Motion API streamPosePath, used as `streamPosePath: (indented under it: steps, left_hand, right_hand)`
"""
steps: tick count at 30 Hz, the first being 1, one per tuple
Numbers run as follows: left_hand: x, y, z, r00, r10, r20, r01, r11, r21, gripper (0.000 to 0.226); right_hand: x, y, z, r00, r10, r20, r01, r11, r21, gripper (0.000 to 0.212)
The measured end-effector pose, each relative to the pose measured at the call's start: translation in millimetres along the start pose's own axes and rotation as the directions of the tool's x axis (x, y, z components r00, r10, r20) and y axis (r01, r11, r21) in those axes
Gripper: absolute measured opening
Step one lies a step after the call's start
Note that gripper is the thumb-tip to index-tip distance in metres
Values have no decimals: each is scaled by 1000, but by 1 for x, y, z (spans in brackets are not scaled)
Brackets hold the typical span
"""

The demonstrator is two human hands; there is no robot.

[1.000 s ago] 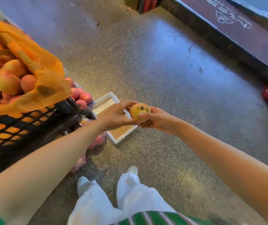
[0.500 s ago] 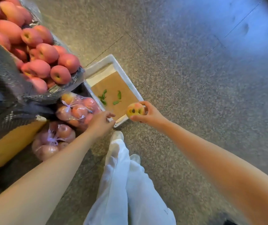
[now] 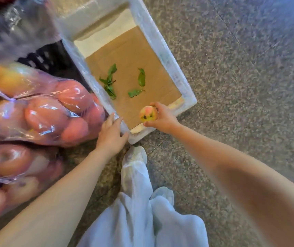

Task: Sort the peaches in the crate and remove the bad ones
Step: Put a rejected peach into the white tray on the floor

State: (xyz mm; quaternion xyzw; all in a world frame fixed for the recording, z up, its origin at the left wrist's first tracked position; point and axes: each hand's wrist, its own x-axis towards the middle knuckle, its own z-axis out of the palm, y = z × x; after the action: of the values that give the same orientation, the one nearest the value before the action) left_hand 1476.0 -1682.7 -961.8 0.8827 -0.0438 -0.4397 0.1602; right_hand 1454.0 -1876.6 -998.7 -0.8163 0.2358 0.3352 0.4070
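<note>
peach (image 3: pixel 148 114) with dark spots is in your right hand (image 3: pixel 162 118), fingers and thumb curled round it. you hold it over the near edge of the white crate (image 3: pixel 160 45), above the near end of the brown cardboard sheet (image 3: pixel 133 56) that lines the crate's bottom. the peach is yellow with a pink blush, and its spots face you.

your left hand (image 3: pixel 111 134) holds nothing. its fingers are straight and lie at the crate's left rim, close to the near left corner; i cannot tell whether they press on the rim or only touch it.

a few green leaves (image 3: pixel 109 82) lie on the middle of the cardboard, well apart from the peach.

left of the crate, on the floor (image 3: pixel 240 68), lie two clear plastic bags of peaches: the upper bag (image 3: pixel 44 107) just beside your left hand, the lower bag (image 3: pixel 9 166) nearer the left edge of the view. a black crate (image 3: pixel 53 57) shows behind the upper bag, against the white crate's left wall.

your white shoe (image 3: pixel 135 155) stands on the floor at the crate's near corner, with pale trousers (image 3: pixel 142 220) below it.
</note>
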Motion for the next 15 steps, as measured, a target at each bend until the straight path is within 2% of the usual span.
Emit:
streamPosePath:
  steps: [4,7,11,15]
  left_hand:
    - [10,-14,18,999,27,-41,-26,999,22,64]
    - [5,-15,15,999,37,-28,-36,999,31,61]
    - [-22,-1,-8,999,39,9,-39,999,-15,45]
    - [-78,38,-50,996,80,-25,-83,983,-161,28]
  right_hand:
    - [28,15,27,999,-42,2,42,983,-180,75]
    - [30,10,34,1000,-18,15,22,962,-272,69]
    - [-5,-10,13,1000,-16,0,16,987,-159,58]
    - [-80,-52,-36,996,-89,-1,89,994,59,34]
